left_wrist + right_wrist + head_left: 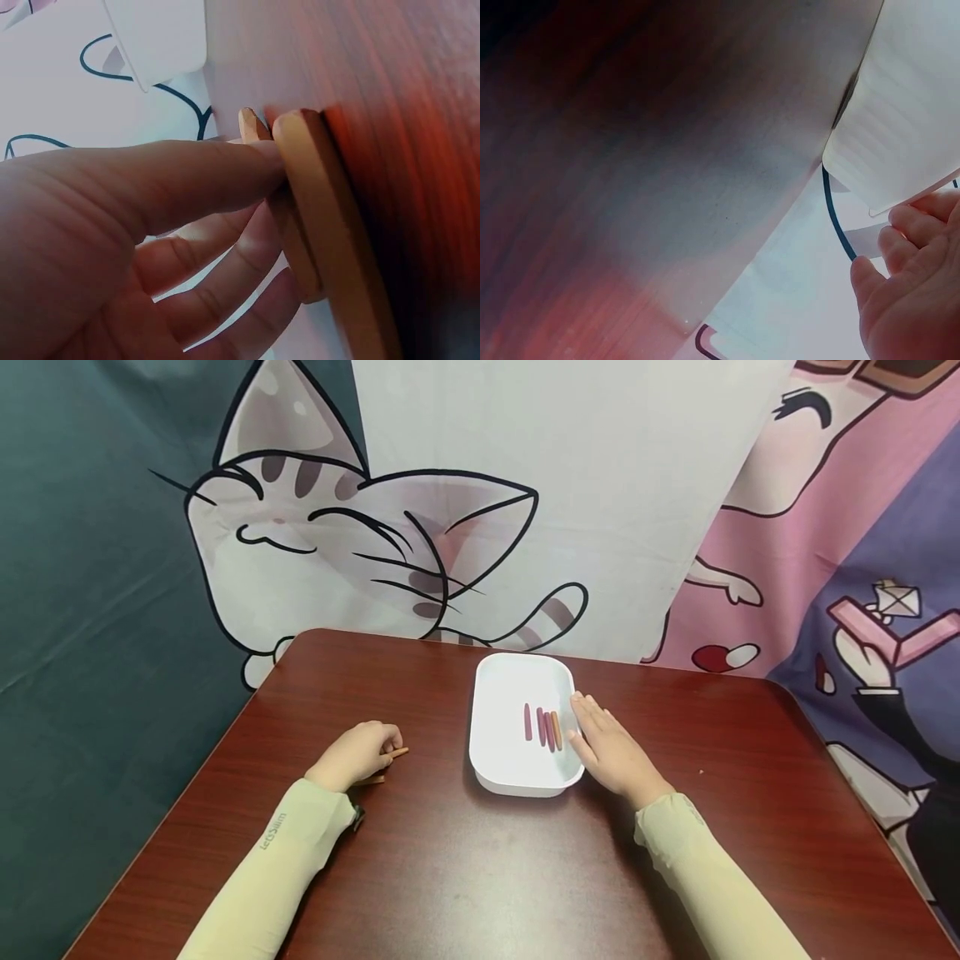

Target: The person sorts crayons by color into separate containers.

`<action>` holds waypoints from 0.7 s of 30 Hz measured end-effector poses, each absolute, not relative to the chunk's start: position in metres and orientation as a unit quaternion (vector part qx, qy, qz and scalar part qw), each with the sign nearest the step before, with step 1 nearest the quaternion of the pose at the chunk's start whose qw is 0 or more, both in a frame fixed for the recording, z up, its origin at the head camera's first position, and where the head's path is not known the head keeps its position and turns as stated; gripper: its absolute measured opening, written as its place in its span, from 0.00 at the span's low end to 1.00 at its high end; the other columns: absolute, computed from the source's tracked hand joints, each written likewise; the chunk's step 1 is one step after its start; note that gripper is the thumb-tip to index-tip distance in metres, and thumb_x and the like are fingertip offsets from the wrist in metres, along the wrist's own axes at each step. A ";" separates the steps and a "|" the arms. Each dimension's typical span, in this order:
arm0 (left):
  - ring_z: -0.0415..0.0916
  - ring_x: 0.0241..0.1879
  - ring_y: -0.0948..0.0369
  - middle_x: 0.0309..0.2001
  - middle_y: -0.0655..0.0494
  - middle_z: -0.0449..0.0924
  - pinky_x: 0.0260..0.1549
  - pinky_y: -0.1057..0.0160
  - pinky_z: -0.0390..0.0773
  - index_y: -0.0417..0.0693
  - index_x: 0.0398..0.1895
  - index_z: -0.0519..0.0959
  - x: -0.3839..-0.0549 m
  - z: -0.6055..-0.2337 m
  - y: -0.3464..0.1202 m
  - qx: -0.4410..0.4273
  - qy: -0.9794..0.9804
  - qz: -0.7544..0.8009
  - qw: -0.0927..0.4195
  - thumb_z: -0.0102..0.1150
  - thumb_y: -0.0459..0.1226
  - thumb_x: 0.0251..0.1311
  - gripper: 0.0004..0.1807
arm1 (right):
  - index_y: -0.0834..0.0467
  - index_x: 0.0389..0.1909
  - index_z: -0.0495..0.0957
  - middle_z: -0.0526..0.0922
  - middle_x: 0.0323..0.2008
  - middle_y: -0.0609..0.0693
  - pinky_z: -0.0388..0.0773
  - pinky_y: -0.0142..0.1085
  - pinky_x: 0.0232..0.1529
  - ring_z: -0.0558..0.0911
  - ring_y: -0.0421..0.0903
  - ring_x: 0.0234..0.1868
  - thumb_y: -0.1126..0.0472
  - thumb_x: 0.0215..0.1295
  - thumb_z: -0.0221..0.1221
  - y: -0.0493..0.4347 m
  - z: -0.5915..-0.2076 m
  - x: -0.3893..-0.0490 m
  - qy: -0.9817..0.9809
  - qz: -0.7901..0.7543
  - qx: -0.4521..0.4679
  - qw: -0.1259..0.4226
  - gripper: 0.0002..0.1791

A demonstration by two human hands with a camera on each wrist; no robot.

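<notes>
At the left of the table, my left hand (pixel 360 752) pinches a slim orange-brown stick (pixel 399 752) between thumb and fingers. The held stick (pixel 300 244) shows blunt, tapered ends in the left wrist view. A second orange-brown stick (pixel 371 781) lies on the table right beside it, just under the hand. My right hand (pixel 615 752) rests with extended fingers along the right rim of a white plastic tray (pixel 498 760). Inside the tray lie several purple sticks (pixel 527 722) and one orange-brown stick (pixel 557 731), roughly side by side toward its right half.
The tray stands on a reddish-brown wooden table (pixel 420 877), near its far edge. Behind hangs a cloth printed with a cartoon cat (pixel 322 552) and other figures. A tiny pale speck (pixel 701 771) lies on the table to the right of my right hand.
</notes>
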State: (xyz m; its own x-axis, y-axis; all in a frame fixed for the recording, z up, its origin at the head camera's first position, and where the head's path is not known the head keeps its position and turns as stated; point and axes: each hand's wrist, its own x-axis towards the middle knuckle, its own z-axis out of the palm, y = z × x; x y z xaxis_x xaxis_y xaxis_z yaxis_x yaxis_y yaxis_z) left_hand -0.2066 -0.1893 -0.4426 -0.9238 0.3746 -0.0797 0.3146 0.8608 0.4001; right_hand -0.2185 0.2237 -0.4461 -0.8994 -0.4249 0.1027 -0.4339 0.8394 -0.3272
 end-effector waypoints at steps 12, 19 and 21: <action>0.72 0.35 0.59 0.36 0.55 0.75 0.41 0.58 0.77 0.46 0.41 0.83 -0.205 -0.441 -0.187 0.179 0.952 0.236 0.071 0.59 0.29 0.68 0.05 | 0.64 0.79 0.50 0.53 0.79 0.60 0.48 0.55 0.77 0.51 0.59 0.79 0.48 0.81 0.43 0.224 -0.448 -0.220 -0.958 0.171 0.229 0.020 0.36; 0.78 0.42 0.58 0.43 0.54 0.82 0.46 0.55 0.79 0.44 0.52 0.81 -0.209 -0.441 -0.186 0.157 0.916 0.355 0.106 0.57 0.33 0.71 0.10 | 0.65 0.79 0.51 0.53 0.78 0.60 0.49 0.56 0.76 0.51 0.59 0.79 0.48 0.81 0.44 0.223 -0.447 -0.220 -0.958 0.172 0.229 0.021 0.36; 0.78 0.39 0.57 0.43 0.50 0.83 0.43 0.58 0.79 0.41 0.54 0.80 -0.210 -0.439 -0.185 0.146 0.889 0.415 0.128 0.58 0.34 0.71 0.12 | 0.65 0.79 0.51 0.53 0.78 0.60 0.49 0.56 0.76 0.51 0.59 0.79 0.48 0.81 0.44 0.223 -0.447 -0.220 -0.958 0.172 0.229 0.021 0.36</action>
